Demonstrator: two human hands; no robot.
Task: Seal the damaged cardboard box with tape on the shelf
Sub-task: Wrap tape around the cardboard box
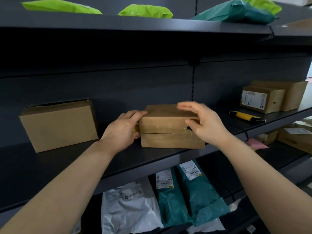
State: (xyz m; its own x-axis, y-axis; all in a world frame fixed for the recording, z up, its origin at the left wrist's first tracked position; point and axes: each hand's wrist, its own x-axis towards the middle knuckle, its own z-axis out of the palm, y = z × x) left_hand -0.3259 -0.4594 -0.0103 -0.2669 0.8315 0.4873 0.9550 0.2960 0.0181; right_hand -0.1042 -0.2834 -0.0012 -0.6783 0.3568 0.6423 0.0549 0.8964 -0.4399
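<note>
The damaged cardboard box [170, 130] stands on the middle of the dark shelf [67, 166], with a torn hole at the right of its front seam. My left hand [123, 130] grips its left end, fingers on the top edge and thumb low on the front. A small yellow bit [135, 129] shows between that palm and the box; I cannot tell what it is. My right hand [206, 122] is at the box's right end, blurred, with fingers straight over the top and the thumb by the hole.
A second plain box [59, 125] sits at the left of the shelf. A yellow and black cutter [246, 116] lies to the right, with two labelled boxes [270, 97] behind it. Green and teal mailer bags lie on the shelf above, white and teal ones [168, 196] below.
</note>
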